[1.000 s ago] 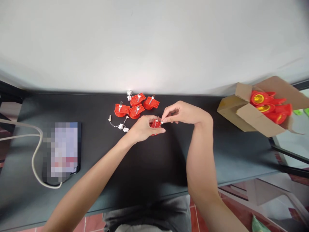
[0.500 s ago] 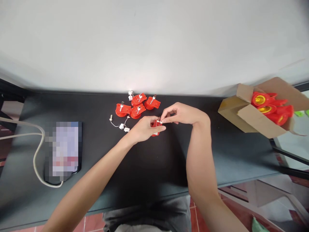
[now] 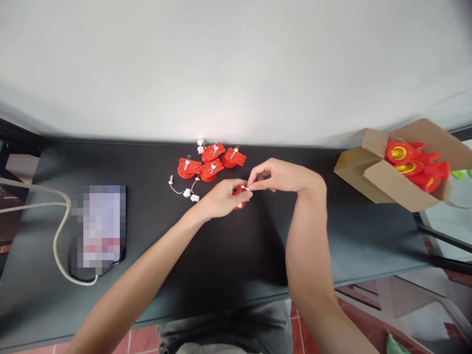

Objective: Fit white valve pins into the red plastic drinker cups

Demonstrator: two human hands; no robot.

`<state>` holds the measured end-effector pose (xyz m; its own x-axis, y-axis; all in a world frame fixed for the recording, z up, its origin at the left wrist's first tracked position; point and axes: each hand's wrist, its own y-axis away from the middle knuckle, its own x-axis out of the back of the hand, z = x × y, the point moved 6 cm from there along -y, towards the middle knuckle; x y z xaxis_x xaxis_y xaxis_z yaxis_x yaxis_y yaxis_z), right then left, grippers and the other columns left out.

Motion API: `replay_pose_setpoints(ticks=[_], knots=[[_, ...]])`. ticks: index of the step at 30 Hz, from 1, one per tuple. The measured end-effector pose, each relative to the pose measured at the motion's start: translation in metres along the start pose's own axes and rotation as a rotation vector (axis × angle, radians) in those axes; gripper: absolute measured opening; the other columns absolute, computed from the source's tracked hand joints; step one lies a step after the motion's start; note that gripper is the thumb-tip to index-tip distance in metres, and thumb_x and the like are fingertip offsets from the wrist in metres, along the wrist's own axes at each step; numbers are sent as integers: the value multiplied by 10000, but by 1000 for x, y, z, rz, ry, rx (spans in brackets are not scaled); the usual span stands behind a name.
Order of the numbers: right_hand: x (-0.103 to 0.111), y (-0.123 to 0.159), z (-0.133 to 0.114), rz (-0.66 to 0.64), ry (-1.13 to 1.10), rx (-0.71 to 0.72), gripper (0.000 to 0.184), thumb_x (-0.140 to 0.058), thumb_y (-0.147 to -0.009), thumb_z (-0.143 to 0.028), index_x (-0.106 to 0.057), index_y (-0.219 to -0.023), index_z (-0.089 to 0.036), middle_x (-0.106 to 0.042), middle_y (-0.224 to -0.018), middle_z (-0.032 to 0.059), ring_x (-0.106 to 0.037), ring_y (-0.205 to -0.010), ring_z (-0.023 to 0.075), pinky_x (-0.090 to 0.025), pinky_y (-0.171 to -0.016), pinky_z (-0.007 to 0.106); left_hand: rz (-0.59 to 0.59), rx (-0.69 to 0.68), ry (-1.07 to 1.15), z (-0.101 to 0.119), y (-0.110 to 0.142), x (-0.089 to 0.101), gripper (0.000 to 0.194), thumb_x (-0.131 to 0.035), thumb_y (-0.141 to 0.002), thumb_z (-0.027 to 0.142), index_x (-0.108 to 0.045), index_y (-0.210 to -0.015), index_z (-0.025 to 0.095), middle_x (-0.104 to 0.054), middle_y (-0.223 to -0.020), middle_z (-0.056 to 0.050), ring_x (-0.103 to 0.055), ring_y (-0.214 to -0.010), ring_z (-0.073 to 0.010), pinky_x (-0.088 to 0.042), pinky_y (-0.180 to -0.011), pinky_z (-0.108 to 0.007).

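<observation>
My left hand (image 3: 224,199) is closed around a small red plastic base (image 3: 239,204) above the middle of the black table, its thumb along the near side. At the base's upper right edge, my right hand (image 3: 275,175) pinches a small white piece (image 3: 246,187), perhaps a wired part; the fingertips cover most of it. Beyond my left hand, several similar red bases (image 3: 189,167) with metal clips lie in a cluster. White wired parts (image 3: 187,193) rest to the left of that hand.
A phone-like device with a blurred screen (image 3: 103,226) and a pale cable (image 3: 57,236) lies at the left. On the right stands an open cardboard box (image 3: 359,174) holding red pieces with gold insides (image 3: 429,169). A white wall rises behind the table (image 3: 368,236).
Both hands and the red base have shifted slightly towards me. My right hand still pinches the white piece at the base's edge, and the cluster stays put.
</observation>
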<state>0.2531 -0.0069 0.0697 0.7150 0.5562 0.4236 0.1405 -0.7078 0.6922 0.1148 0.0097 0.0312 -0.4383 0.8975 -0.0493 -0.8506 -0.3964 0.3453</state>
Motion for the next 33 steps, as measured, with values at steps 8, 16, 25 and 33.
replay_pose_setpoints(ticks=[8,16,25,33], knots=[[-1,-5,2,10,-59,38,126,-682,-784,-313,-724,-827,-202,-694,-771,14,-584,-696,138,-424,-569,252,7,6,-2,-1,0,0,207,-585,-916,319,-596,-812,140,-564,-690,11,-512,-605,-86,-407,-586,-228],[-1,-3,0,-5,-45,14,116,-669,-787,-292,-737,-810,-200,-682,-718,-8,-498,-551,91,-407,-575,261,-5,29,23,0,0,-1,193,-584,-920,308,-609,-824,143,-584,-725,5,-520,-623,-86,-416,-607,-233],[-2,-3,0,-4,-25,-1,140,-679,-812,-320,-739,-825,-194,-677,-747,1,-525,-558,96,-430,-596,270,3,15,2,2,1,0,216,-540,-943,292,-613,-800,148,-600,-715,4,-536,-631,-92,-422,-629,-241],[-3,-1,-2,0,-43,-30,117,-701,-811,-311,-731,-810,-198,-698,-755,7,-534,-572,103,-430,-604,279,5,-2,-21,1,0,0,240,-525,-936,285,-611,-762,145,-590,-680,0,-515,-598,-90,-400,-595,-236]])
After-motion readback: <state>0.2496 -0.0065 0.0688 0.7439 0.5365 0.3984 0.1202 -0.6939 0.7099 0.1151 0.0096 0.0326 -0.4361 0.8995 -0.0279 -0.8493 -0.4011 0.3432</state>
